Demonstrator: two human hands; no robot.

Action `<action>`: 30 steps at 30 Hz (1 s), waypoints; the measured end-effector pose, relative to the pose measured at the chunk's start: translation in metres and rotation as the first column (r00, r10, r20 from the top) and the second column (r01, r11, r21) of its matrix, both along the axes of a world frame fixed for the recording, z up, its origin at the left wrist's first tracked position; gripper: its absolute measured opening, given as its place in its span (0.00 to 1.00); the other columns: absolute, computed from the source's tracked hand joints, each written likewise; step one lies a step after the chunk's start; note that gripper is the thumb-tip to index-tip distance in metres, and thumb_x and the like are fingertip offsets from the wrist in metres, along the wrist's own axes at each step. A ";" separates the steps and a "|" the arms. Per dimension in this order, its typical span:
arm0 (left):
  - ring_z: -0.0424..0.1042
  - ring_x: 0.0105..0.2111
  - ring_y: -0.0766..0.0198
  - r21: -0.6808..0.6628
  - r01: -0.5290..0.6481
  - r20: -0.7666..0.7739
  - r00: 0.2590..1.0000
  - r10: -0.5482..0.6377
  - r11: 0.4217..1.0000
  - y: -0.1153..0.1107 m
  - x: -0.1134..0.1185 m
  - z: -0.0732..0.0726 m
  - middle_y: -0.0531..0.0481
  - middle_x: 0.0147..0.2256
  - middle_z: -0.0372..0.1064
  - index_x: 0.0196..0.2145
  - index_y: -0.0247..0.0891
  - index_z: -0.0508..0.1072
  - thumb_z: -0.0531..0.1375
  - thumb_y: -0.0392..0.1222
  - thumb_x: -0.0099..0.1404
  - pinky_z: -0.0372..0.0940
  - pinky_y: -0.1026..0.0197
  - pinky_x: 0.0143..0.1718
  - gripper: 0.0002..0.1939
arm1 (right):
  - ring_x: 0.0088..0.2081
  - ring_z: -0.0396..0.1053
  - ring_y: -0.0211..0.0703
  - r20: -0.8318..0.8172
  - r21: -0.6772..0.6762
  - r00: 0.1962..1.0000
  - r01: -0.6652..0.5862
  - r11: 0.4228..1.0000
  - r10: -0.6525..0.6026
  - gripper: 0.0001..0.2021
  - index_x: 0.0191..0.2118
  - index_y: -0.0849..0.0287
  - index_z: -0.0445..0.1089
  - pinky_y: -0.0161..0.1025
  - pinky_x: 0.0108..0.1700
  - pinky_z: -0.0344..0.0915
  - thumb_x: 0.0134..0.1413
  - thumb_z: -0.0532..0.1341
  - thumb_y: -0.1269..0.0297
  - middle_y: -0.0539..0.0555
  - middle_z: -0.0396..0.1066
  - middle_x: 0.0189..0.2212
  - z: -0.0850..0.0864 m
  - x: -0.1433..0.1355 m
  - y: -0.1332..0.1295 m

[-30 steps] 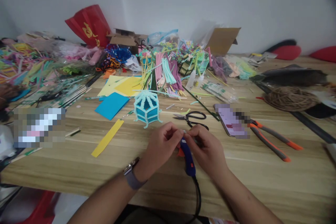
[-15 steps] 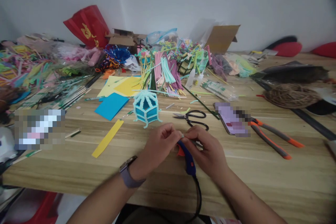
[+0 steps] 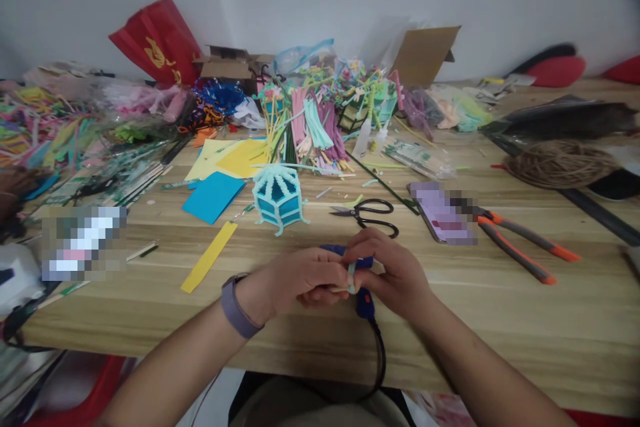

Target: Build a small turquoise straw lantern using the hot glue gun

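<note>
My left hand [image 3: 305,278], with a watch band on its wrist, meets my right hand [image 3: 395,277] over the front of the table. Between their pinched fingertips is a short pale green piece of pipe cleaner [image 3: 351,272], mostly covered by the fingers. Beneath the hands lies a blue glue gun [image 3: 366,307], its black cord running toward me. Just beyond stands a small lantern [image 3: 278,199] of pale turquoise pipe cleaner with blue panels. Black-handled scissors [image 3: 367,212] rest to its right, their blades partly apart.
A yellow strip [image 3: 209,257] and blue card [image 3: 214,197] lie on the left. To the right are a phone [image 3: 440,213] and orange-grey pliers [image 3: 520,243]. Bundled pipe cleaners [image 3: 313,123] crowd the back, beside glue bottles [image 3: 363,137]. Another person's hand [image 3: 20,187] shows at far left.
Both hands have turned and come slightly nearer to me, and more of the pale green piece shows upright between the fingers. The view has shifted a little.
</note>
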State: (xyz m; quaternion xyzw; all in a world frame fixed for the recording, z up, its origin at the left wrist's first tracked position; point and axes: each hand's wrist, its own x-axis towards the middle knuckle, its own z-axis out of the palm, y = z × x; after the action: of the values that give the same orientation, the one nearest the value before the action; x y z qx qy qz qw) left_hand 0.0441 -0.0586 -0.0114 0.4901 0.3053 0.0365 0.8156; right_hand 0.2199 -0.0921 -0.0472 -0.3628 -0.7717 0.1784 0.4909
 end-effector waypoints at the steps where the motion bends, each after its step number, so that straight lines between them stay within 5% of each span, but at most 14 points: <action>1: 0.41 0.14 0.76 -0.021 0.025 0.006 1.000 -0.025 0.999 -0.001 0.000 0.000 0.61 0.13 0.44 0.20 0.38 0.59 0.56 0.43 0.48 0.32 0.63 0.18 0.09 | 0.31 0.70 0.42 -0.005 0.008 1.000 -0.016 1.000 0.016 0.15 0.33 0.54 0.73 0.39 0.33 0.66 0.56 0.60 0.48 0.54 0.73 0.28 0.001 0.000 0.000; 5: 0.42 0.14 0.76 -0.048 -0.036 0.045 0.998 0.038 0.998 -0.002 0.001 -0.002 0.61 0.14 0.47 0.21 0.38 0.60 0.57 0.45 0.50 0.33 0.64 0.18 0.09 | 0.33 0.70 0.44 -0.056 -0.051 0.998 -0.043 0.998 0.040 0.15 0.34 0.54 0.74 0.41 0.35 0.67 0.56 0.60 0.48 0.55 0.73 0.29 0.002 0.001 -0.002; 13: 0.50 0.15 0.75 0.118 -0.254 0.087 0.966 0.245 0.960 -0.002 -0.001 -0.010 0.58 0.15 0.56 0.24 0.37 0.63 0.57 0.52 0.57 0.39 0.66 0.17 0.15 | 0.32 0.70 0.41 -0.181 -0.141 0.981 0.044 0.989 -0.070 0.05 0.33 0.55 0.74 0.38 0.33 0.67 0.55 0.64 0.60 0.53 0.71 0.29 -0.004 -0.001 -0.006; 22: 0.53 0.16 0.75 0.180 -0.274 0.088 0.961 0.262 0.945 -0.002 -0.003 -0.016 0.57 0.16 0.59 0.23 0.37 0.61 0.59 0.54 0.57 0.42 0.67 0.18 0.18 | 0.32 0.68 0.42 -0.160 -0.174 0.987 0.007 0.985 -0.035 0.06 0.31 0.56 0.71 0.39 0.34 0.66 0.56 0.62 0.62 0.53 0.70 0.28 0.000 -0.003 -0.005; 30: 0.56 0.17 0.75 0.247 -0.267 0.134 0.961 0.241 0.931 -0.005 -0.005 -0.015 0.57 0.19 0.63 0.27 0.37 0.64 0.60 0.59 0.58 0.46 0.68 0.18 0.21 | 0.30 0.67 0.40 -0.301 -0.283 0.953 -0.105 0.953 0.016 0.10 0.28 0.56 0.70 0.37 0.32 0.65 0.54 0.64 0.56 0.52 0.68 0.26 -0.001 -0.003 -0.004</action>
State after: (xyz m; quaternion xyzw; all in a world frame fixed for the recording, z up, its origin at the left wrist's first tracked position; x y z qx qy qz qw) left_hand 0.0389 -0.0635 -0.0265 0.5476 0.3168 0.2067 0.7463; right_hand 0.2174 -0.0962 -0.0487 -0.3771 -0.6653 0.3590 0.5351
